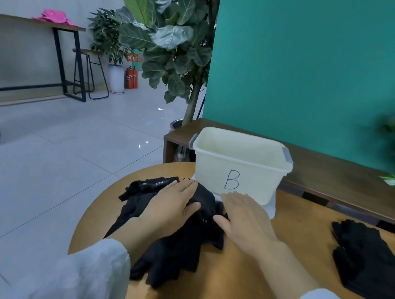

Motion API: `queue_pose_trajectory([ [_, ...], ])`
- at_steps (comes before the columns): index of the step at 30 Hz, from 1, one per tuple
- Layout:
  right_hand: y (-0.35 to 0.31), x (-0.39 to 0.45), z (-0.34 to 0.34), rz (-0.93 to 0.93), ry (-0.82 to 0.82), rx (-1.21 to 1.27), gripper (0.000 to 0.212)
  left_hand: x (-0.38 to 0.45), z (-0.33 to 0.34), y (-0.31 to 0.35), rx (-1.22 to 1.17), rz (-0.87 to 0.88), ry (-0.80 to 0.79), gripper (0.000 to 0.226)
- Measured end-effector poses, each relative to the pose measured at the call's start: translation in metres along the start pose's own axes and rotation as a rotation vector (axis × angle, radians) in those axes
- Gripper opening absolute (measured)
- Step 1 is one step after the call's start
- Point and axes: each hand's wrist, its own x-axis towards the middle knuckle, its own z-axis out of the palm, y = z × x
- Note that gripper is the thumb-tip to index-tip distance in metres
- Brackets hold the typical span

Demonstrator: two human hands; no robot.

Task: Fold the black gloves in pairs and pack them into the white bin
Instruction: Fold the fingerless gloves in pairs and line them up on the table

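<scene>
Black gloves [174, 241] lie in a heap on the round table [237, 280] just in front of the white bin [239, 166], with the left hand [171, 205] and right hand [245, 217] both pressing flat on them, fingers straight.

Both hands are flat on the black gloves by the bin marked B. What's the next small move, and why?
Probably fold the pressed gloves over into a compact pair. The left hand and right hand lie open on them, gripping nothing; they still sprawl unfolded, and no gloves show inside the white bin.
</scene>
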Motion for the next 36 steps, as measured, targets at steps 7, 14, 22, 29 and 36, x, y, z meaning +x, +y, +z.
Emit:
queue_pose_trajectory([
  [7,0.013,0.064,0.047,-0.004,-0.122,0.014,0.032,0.066,0.026,-0.034,0.022,-0.116,-0.045,0.031],
  [14,0.021,0.088,0.086,0.024,-0.221,0.066,0.048,0.081,0.053,-0.049,0.196,-0.228,-0.149,0.042],
  [22,0.017,0.085,0.092,-0.007,-0.171,0.108,0.059,0.077,0.054,-0.048,0.171,-0.179,-0.062,0.052],
  [29,0.011,0.067,0.059,-0.005,-0.062,0.168,0.054,0.062,0.021,-0.024,-0.226,-0.067,0.122,0.045],
  [36,0.022,0.043,-0.005,0.149,0.065,0.260,0.057,0.041,-0.026,0.019,-0.642,-0.139,0.207,0.033],
])
